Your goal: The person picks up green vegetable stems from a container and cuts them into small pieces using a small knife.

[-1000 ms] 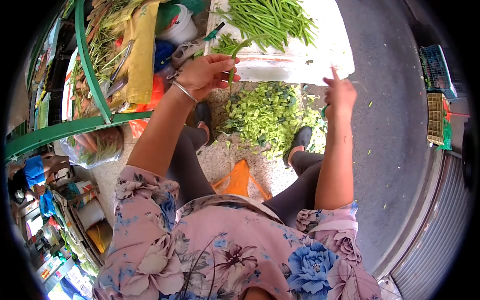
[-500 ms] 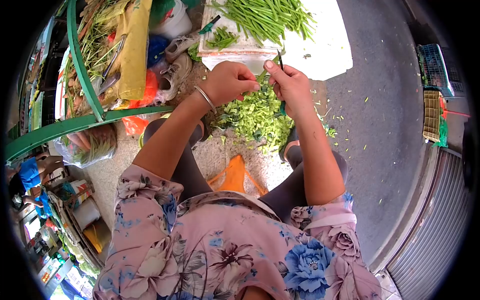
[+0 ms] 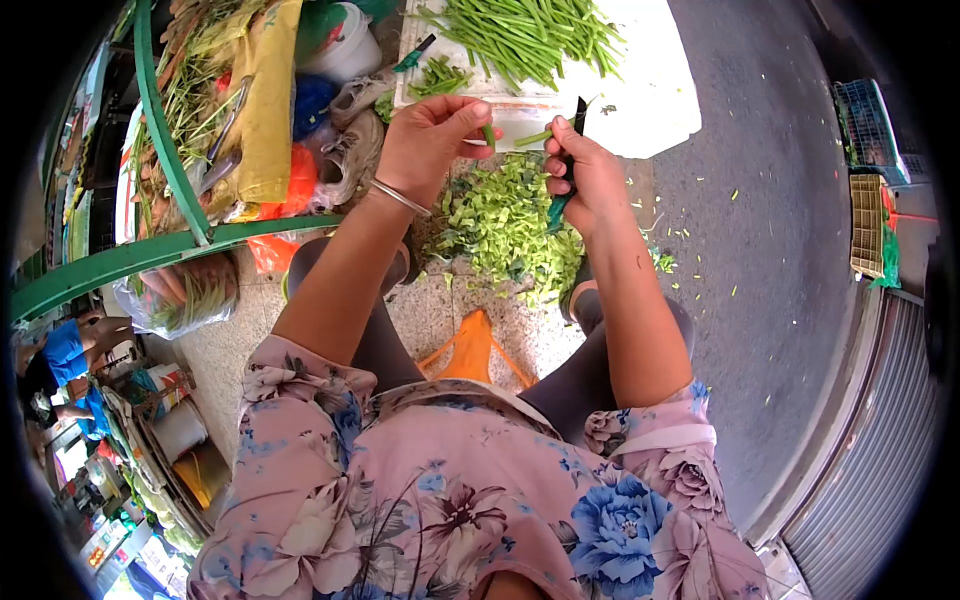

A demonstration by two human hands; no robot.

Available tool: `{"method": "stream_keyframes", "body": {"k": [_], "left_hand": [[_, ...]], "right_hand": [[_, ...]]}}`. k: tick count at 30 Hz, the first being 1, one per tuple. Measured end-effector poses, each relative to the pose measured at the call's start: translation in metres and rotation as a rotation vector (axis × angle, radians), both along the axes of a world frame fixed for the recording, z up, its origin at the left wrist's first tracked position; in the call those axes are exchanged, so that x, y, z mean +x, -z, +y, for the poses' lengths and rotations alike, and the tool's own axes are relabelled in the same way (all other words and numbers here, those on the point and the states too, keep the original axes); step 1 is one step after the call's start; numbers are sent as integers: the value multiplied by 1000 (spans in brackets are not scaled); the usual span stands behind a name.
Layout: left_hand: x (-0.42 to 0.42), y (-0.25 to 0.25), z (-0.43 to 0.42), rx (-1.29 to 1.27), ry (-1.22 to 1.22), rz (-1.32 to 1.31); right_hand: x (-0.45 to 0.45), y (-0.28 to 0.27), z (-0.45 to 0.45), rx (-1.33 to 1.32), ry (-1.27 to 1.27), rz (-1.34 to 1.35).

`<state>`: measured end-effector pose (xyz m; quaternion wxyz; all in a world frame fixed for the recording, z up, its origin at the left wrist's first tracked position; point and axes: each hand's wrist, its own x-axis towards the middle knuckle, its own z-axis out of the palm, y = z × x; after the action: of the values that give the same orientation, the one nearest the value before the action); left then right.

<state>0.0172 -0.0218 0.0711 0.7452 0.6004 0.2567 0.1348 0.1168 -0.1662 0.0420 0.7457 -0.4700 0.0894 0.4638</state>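
Note:
My left hand (image 3: 432,145), wearing a bangle, pinches a short piece of green vegetable stem (image 3: 489,137). Across a small gap, my right hand (image 3: 592,178) is closed round a small knife (image 3: 581,112) with a dark blade and a green-wrapped handle. A thin green stem (image 3: 533,138) sticks out leftward from the fingers of that same hand. Just beyond both hands is a white foam box (image 3: 655,90), bearing a heap of long peeled stems (image 3: 525,40) and a small pile of short pieces (image 3: 440,77). Another green-wrapped tool (image 3: 415,53) lies at its left edge.
Green peelings (image 3: 510,220) cover the ground between my feet. A green metal bar (image 3: 130,262) crosses on the left, near shoes (image 3: 350,155), a white bucket (image 3: 350,45) and a bag of vegetables (image 3: 185,295). Crates (image 3: 866,225) stand far right beyond the road.
My hands have moved apart, the left one up and leftward with a stem piece. The stem between them now shows as two separate parts, and the knife has turned slightly.

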Motion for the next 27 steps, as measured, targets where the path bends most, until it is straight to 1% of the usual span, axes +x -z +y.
{"method": "stream_keyframes", "body": {"k": [1, 3, 5, 7, 10, 11, 13, 15, 17, 21, 23, 25, 27], "left_hand": [[-1, -2, 4, -23, -10, 41], [-1, 8, 19, -55, -32, 42], [-2, 19, 36, -205, -237, -10], [-4, 19, 38, -226, -264, -7], [-5, 12, 31, -203, 51, 217], [-3, 9, 25, -202, 46, 216], [0, 5, 13, -273, 186, 159], [2, 1, 3, -265, 194, 159], [3, 0, -1, -326, 214, 92], [3, 3, -2, -321, 198, 72], [3, 4, -1, -361, 191, 44], [3, 4, 2, -346, 173, 38], [2, 4, 4, -333, 156, 33]], "right_hand": [[0, -2, 0, -22, 4, -77], [0, -4, 1, -40, 20, -102], [0, -6, -1, -63, 41, -129], [0, -8, 0, -49, -52, -267], [-6, -10, 1, -52, -114, -289], [-7, -10, 2, -50, -119, -290], [-8, -10, 4, -46, -146, -318], [-9, -10, 4, -43, -160, -322], [-11, -10, 4, -41, -171, -324], [-14, -11, 6, -69, -201, -389], [-14, -9, 6, -77, -214, -415], [-12, -5, 8, -87, -70, -495], [-8, -9, 5, -61, -41, -457]]}}
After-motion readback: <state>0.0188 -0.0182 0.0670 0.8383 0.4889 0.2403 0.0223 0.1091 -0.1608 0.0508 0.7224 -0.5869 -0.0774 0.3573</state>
